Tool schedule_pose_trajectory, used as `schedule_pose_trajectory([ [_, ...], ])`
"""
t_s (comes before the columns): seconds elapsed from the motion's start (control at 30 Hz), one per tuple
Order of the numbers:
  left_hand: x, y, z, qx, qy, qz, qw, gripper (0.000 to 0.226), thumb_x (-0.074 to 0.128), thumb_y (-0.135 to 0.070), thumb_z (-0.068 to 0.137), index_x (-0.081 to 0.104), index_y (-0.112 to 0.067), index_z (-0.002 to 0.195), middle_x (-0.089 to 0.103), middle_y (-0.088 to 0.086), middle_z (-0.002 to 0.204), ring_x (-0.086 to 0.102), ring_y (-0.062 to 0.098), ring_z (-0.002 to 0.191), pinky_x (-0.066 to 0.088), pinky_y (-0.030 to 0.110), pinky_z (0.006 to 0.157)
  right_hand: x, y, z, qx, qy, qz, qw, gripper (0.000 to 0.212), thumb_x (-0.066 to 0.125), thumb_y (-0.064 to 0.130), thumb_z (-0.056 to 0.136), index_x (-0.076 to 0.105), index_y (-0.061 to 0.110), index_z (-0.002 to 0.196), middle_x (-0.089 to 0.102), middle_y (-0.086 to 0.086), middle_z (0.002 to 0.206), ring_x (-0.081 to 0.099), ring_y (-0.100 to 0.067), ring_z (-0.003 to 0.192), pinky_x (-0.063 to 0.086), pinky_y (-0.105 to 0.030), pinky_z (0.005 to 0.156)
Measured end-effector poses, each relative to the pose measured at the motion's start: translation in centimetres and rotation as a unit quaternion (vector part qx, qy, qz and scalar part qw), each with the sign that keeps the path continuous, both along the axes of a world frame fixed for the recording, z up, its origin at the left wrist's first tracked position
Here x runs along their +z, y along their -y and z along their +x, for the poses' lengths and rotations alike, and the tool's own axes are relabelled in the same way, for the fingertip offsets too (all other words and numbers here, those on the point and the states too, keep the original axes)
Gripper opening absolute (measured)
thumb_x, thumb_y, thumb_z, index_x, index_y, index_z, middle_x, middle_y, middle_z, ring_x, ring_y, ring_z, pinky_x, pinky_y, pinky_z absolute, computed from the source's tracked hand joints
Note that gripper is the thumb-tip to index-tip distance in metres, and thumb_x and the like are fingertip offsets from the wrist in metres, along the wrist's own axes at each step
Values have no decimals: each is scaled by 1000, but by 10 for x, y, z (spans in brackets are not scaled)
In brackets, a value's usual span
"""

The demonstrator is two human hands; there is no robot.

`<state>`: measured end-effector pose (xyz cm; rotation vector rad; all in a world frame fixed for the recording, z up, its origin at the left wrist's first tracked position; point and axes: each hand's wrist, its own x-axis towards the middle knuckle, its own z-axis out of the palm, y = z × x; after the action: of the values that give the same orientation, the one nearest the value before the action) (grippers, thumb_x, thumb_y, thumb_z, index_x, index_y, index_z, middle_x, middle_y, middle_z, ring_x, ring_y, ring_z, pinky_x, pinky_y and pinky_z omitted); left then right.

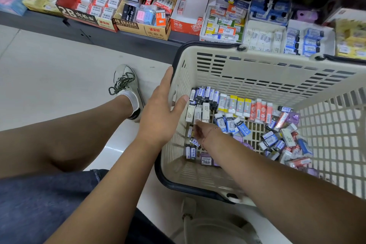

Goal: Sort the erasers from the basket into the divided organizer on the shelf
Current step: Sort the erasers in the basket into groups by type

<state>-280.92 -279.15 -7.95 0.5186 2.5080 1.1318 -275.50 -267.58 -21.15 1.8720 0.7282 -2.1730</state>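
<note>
Right hand among boxy erasers, fingers' grip unclear; left hand, fingers straight, touches slotted plastic basket.

Laced sneaker on pale floor

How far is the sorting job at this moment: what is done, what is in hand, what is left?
Done: the shelf organizer holds many erasers, though one white box shows only one. In hand: the left hand rests on the basket rim; the right hand, blurred, reaches toward white erasers, grip unclear. Left: most of it, since many erasers lie in the basket.
</note>
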Motion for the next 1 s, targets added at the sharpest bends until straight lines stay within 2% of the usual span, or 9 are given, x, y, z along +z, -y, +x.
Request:
schedule_pose_trajectory([
  [0.17, 1, 0, 0, 2, 1, -1, 1000, 67, 53, -39, 95, 13, -43, 150, 39, -12, 148, 42, 7, 131, 39, 27, 99, 12, -4, 1, -43, -47, -15, 998, 9, 46, -5, 95, 53, -10, 93, 65, -20, 80, 62, -16, 48, 52, -21, 40],
  [0.23, 1, -1, 1, 3, 3, 1, 1000, 67, 53, -39, 96, 14, -42, 150, 38, -13, 148, 40, 6, 131, 37, 24, 98, 12, -7, 7, -12, -48, -29, 998, 22, 40, 0, 100, 50, -12, 115, 66, -17, 75, 62, -18, 53, 53, -21, 42],
  [0.3, 1, -1, 0, 4, 3, 3, 1000, 67, 53, -39, 96, 14, -42, 150, 38, -13, 149, 39, 5, 131, 35, 23, 97, 10, -10, 11, 128, -17, 9, 992, 31, 42, 5, 99, 47, -9, 127, 68, -15, 72, 63, -15, 53, 57, -24, 53],
  [0.33, 1, 0, 0, 4, 3, 3, 1000, 67, 52, -39, 96, 14, -42, 150, 37, -13, 149, 38, 4, 131, 35, 22, 96, 10, -11, 15, 273, 8, 72, 959, 35, 47, 6, 96, 47, -6, 129, 69, -16, 89, 64, -17, 65, 58, -29, 68],
  [0.43, 0, 0, 0, 2, 0, 1, 1000, 67, 52, -39, 96, 13, -41, 150, 37, -13, 149, 37, 5, 132, 35, 23, 98, 15, -6, 21, 597, 33, 247, 762, 41, 51, 11, 93, 49, 2, 133, 53, -16, 134, 55, -28, 116, 44, -33, 99],
  [0.67, 0, 0, 0, -1, -3, -1, 1000, 68, 52, -40, 95, 13, -41, 151, 39, -13, 147, 40, 8, 131, 41, 31, 101, -3, 11, 26, 731, 16, 325, 600, 54, 67, 27, 84, 48, 8, 131, 49, -11, 132, 53, -28, 117, 49, -36, 94],
  [0.77, 0, -1, 0, -1, -2, 0, 1000, 68, 53, -39, 95, 14, -41, 151, 40, -12, 147, 41, 7, 131, 42, 31, 101, -3, 8, 25, 784, 24, 326, 527, 35, 69, 27, 83, 62, 8, 111, 58, -10, 112, 59, -26, 103, 52, -32, 82],
  [0.87, -1, 0, -1, 1, 0, 0, 1000, 68, 53, -40, 95, 14, -41, 150, 41, -12, 147, 42, 7, 130, 42, 30, 101, -5, 9, 28, 817, 16, 313, 484, 35, 71, 17, 81, 64, 5, 113, 60, -9, 115, 61, -24, 103, 53, -31, 84],
  [1.0, -1, 0, 0, 0, 3, 3, 1000, 67, 52, -40, 95, 14, -41, 151, 41, -12, 146, 43, 7, 128, 41, 28, 98, 3, 1, 26, 799, -13, 290, 527, 53, 71, 26, 83, 53, 8, 130, 55, -9, 129, 55, -24, 116, 48, -30, 93],
])
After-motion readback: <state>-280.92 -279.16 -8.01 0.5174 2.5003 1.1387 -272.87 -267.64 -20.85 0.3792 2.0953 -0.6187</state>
